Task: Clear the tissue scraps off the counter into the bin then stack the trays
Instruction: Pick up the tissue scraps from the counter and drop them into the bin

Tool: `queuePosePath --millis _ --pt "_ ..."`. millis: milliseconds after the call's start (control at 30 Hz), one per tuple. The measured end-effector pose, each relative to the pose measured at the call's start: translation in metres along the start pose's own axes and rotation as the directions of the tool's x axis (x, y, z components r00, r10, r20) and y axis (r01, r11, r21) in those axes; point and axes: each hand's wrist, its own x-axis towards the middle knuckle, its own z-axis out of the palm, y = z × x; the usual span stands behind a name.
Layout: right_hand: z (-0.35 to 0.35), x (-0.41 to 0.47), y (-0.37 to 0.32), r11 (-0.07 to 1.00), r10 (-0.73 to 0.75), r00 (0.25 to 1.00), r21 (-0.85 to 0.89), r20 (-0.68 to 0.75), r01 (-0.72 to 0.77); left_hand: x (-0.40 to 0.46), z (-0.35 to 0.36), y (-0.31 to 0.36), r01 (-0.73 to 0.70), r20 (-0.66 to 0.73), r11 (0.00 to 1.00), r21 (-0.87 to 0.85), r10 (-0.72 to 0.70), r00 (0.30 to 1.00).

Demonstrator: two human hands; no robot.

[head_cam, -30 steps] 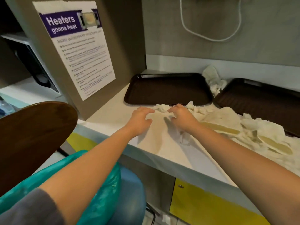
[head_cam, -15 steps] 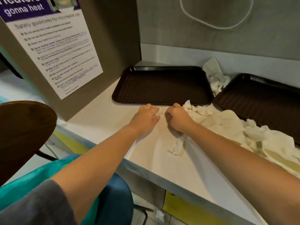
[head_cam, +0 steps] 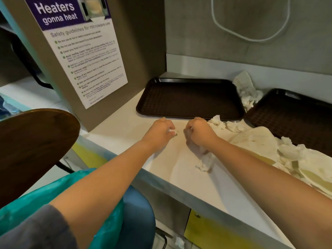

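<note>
Two dark brown trays lie flat on the white counter (head_cam: 125, 128): one tray (head_cam: 190, 99) straight ahead, a second tray (head_cam: 296, 115) at the right. My left hand (head_cam: 160, 131) pinches a small white tissue scrap (head_cam: 172, 131) just in front of the first tray. My right hand (head_cam: 199, 131) is curled round a crumpled tissue (head_cam: 204, 161) that trails from under its wrist. More tissue scraps (head_cam: 221, 123) and a large stained napkin pile (head_cam: 265, 146) spread to the right. Another crumpled tissue wad (head_cam: 247, 90) sits between the trays at the back wall.
A blue bin with a teal liner (head_cam: 107, 212) stands below the counter edge under my left arm. A brown round chair back (head_cam: 32, 146) is at the left. A panel with a microwave safety poster (head_cam: 84, 56) rises left of the trays. A white cable (head_cam: 249, 38) hangs on the wall.
Both hands went from lying on the tissues to curled fists gathering scraps. They have drawn slightly apart, and a crumpled tissue now trails under my right wrist.
</note>
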Motion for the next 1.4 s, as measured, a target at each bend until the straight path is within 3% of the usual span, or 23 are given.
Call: queuePosePath --millis 367,567,767,1000,1200,1400 --pt "-0.01 -0.012 -0.097 0.976 -0.167 0.957 0.098 -0.238 0.195 -0.062 -0.075 -0.035 -0.034 -0.228 0.996 0.079 0.051 0.972" --pt "0.002 -0.039 -0.172 0.934 -0.288 0.935 0.158 -0.205 0.322 -0.119 -0.119 -0.064 0.033 -0.276 0.987 0.157 0.012 0.961" --pt "0.018 -0.081 -0.238 0.865 -0.414 0.896 0.239 -0.159 0.442 -0.193 -0.15 -0.091 0.086 -0.313 0.988 0.129 -0.041 0.949" --pt "0.05 -0.129 -0.298 0.831 -0.391 0.916 0.396 -0.086 0.392 -0.275 -0.17 -0.124 0.215 -0.216 0.971 0.106 -0.188 0.958" --pt "0.076 -0.159 -0.315 0.87 -0.39 0.916 0.365 0.096 0.332 -0.314 -0.169 -0.141 0.246 -0.115 0.969 0.032 -0.241 0.964" --pt "0.072 -0.159 -0.308 0.893 -0.35 0.937 0.306 0.008 0.331 -0.311 -0.167 -0.145 0.214 -0.161 0.975 0.053 -0.203 0.966"
